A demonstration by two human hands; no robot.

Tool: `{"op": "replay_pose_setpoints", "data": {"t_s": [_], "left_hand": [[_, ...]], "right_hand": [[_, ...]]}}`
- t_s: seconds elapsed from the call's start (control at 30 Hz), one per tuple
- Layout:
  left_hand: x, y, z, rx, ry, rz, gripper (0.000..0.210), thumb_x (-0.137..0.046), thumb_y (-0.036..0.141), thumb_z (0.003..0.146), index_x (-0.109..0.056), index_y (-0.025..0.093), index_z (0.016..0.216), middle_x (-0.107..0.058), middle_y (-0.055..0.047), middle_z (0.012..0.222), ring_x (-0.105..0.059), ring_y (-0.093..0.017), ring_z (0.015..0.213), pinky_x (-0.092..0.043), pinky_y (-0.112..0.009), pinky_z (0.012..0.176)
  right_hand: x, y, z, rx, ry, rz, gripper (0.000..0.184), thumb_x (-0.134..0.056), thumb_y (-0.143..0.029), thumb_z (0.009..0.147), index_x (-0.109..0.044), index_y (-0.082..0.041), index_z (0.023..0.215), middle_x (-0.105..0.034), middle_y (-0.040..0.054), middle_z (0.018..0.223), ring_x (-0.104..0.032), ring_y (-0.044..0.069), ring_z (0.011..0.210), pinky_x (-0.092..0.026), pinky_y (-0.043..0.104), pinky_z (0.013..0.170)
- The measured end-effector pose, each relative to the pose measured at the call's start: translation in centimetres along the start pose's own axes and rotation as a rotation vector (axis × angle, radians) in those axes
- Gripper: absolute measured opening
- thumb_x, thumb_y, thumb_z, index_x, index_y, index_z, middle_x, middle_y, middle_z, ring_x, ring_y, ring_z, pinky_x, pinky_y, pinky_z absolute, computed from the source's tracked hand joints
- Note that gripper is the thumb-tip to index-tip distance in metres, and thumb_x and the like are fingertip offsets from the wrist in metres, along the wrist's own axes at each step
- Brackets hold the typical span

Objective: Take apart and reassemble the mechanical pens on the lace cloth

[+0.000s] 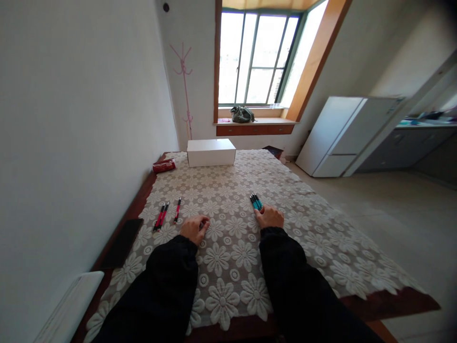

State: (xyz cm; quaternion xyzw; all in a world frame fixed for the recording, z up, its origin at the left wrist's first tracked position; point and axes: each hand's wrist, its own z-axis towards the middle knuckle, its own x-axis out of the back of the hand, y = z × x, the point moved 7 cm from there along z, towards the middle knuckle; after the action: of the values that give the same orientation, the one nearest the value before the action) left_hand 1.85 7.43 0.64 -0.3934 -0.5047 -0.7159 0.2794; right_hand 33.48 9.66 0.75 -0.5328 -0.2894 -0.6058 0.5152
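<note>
Several teal pens with black and silver tips lie side by side on the tablecloth. My right hand is closed around their near ends, fingers over the barrels, so those ends are hidden. Resting on the cloth further left, my left hand has its fingers curled in, and nothing shows in them. Just left of it lies a single red pen with black ends. Beyond that, two more red pens lie close together, roughly parallel.
A white box stands at the table's far end, near a red packet. A dark flat object lies at the left edge by the wall. Floral lace cloth covers the table. A white fridge stands beyond, to the right.
</note>
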Motion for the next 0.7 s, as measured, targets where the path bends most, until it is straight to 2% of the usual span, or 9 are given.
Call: {"op": "replay_pose_setpoints", "data": {"t_s": [0.13, 0.23, 0.33, 0.4, 0.53, 0.7], "left_hand": [[0.3, 0.2, -0.1, 0.002, 0.027, 0.012, 0.02, -0.054, 0.032, 0.086, -0.066, 0.023, 0.099, -0.07, -0.003, 0.095, -0.062, -0.018, 0.093, -0.043, -0.03, 0.084], [1.8, -0.4, -0.1, 0.033, 0.133, 0.081, 0.019, -0.054, 0.033, 0.086, -0.065, 0.022, 0.097, -0.07, -0.004, 0.095, -0.06, -0.021, 0.096, -0.042, -0.032, 0.087], [4.2, -2.7, -0.2, 0.188, 0.274, 0.206, 0.02, -0.055, 0.033, 0.085, -0.063, 0.021, 0.098, -0.068, -0.006, 0.096, -0.058, -0.024, 0.097, -0.042, -0.035, 0.086], [5.7, -4.4, -0.4, 0.274, 0.322, 0.293, 0.022, -0.055, 0.032, 0.084, -0.062, 0.02, 0.101, -0.066, -0.008, 0.1, -0.057, -0.026, 0.098, -0.041, -0.037, 0.086], [7.0, -7.3, -0.6, 0.384, 0.309, 0.401, 0.025, -0.058, 0.035, 0.082, -0.06, 0.019, 0.101, -0.064, -0.011, 0.102, -0.056, -0.028, 0.097, -0.042, -0.036, 0.079], [7.1, -8.1, -0.8, 0.367, 0.3, 0.406, 0.016, -0.056, 0.028, 0.085, -0.058, 0.02, 0.099, -0.066, -0.01, 0.095, -0.057, -0.025, 0.092, -0.041, -0.033, 0.074]], "right_hand": [[0.1, 0.0, 0.0, 0.008, -0.007, 0.003, 0.026, -0.058, -0.041, 0.085, -0.063, -0.018, 0.073, -0.067, 0.008, 0.087, -0.061, 0.022, 0.086, -0.034, 0.033, 0.078], [0.0, 0.1, -0.1, 0.001, -0.011, 0.009, 0.026, -0.058, -0.04, 0.085, -0.062, -0.018, 0.074, -0.066, 0.0088, 0.089, -0.06, 0.022, 0.087, -0.034, 0.033, 0.078], [0.0, 0.1, -0.1, 0.006, 0.002, 0.03, 0.022, -0.059, -0.038, 0.084, -0.061, -0.018, 0.077, -0.065, 0.0089, 0.09, -0.06, 0.022, 0.087, -0.034, 0.033, 0.077], [-0.2, 0.1, -0.1, 0.01, 0.009, 0.049, 0.019, -0.061, -0.037, 0.083, -0.059, -0.018, 0.082, -0.065, 0.0081, 0.09, -0.06, 0.022, 0.087, -0.034, 0.033, 0.076], [-0.1, 0.0, -0.1, 0.022, 0.043, 0.099, 0.019, -0.061, -0.036, 0.083, -0.058, -0.018, 0.09, -0.065, 0.0071, 0.09, -0.059, 0.023, 0.088, -0.033, 0.033, 0.077], [1.7, -2.0, -0.7, 0.192, 0.166, 0.244, 0.016, -0.054, -0.032, 0.087, -0.061, -0.018, 0.092, -0.064, 0.0058, 0.089, -0.057, 0.02, 0.088, -0.033, 0.031, 0.082]]}}
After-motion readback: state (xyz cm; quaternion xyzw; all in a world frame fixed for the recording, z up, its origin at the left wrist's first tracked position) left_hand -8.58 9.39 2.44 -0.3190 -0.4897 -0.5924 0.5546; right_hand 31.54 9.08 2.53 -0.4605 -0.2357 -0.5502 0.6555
